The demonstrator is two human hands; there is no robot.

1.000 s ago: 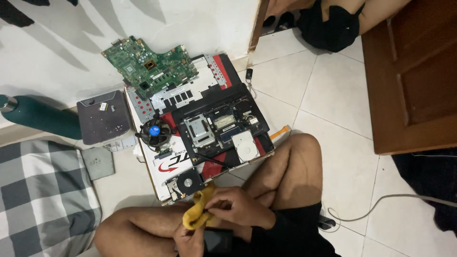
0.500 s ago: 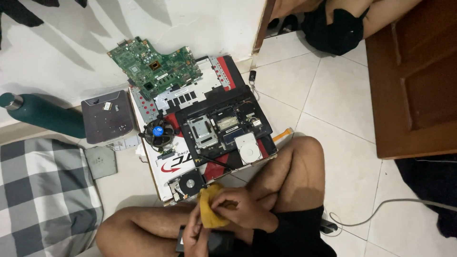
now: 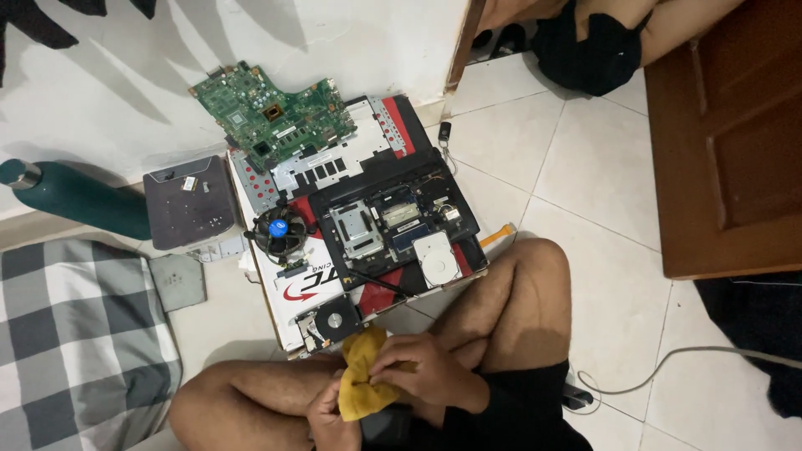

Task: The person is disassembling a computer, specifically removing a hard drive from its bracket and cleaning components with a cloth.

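From the head camera, both hands meet low in the middle, at about 6 o'clock, above the person's crossed legs. The right hand (image 3: pixel 426 372) is curled, fingers bent over the top of a yellow cloth (image 3: pixel 363 384), pinching it from the 3 o'clock side. The left hand (image 3: pixel 327 418) sits just under the cloth at its 7 o'clock, fingers closed up around its lower edge; how tightly it grips cannot be told, since the cloth covers most of the palm. The cloth is bunched and folded, mustard yellow, soft-looking, with its top corner poking up toward a small black fan (image 3: pixel 332 321) that lies just beside it at 12 o'clock.

Beyond the fan, toward 12 o'clock, an opened laptop base (image 3: pixel 393 221) lies on a white and red cardboard box (image 3: pixel 288 292), its insides bare, with a round silver drive (image 3: pixel 436 259) on its near right corner. A larger round cooling fan (image 3: pixel 278 232) rests at the laptop's 9 o'clock. A green circuit board (image 3: pixel 267 117) lies farther out at 11 o'clock. A dark green bottle (image 3: pixel 79 196) lies on its side at 9 o'clock, next to a grey box (image 3: pixel 190 203). A checked cushion (image 3: pixel 75 351) fills the 8 o'clock corner.
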